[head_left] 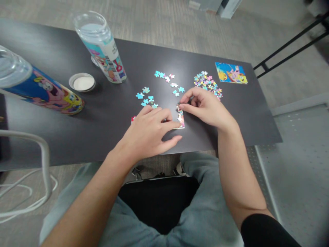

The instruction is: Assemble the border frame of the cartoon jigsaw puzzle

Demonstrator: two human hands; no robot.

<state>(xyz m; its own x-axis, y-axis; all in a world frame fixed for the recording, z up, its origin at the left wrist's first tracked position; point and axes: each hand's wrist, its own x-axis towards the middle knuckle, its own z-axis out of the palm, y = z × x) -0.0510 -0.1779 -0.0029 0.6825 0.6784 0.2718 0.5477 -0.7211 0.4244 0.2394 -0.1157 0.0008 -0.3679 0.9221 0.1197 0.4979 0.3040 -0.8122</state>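
A joined strip of jigsaw pieces lies near the front edge of the dark table, with its corner toward me. My left hand rests flat over its left part, index fingertip on the bottom corner, thumb apart and on the table side. At the strip's upper end my right hand pinches a puzzle piece between thumb and index finger. The fingertips partly hide that piece. A red bit of puzzle shows beside my left hand; whatever else is under the palm is hidden.
Loose pieces lie beyond my left hand, others farther back. A heap of pieces sits near a picture card. Two clear-topped canisters and a round lid stand left. A white cable hangs at left.
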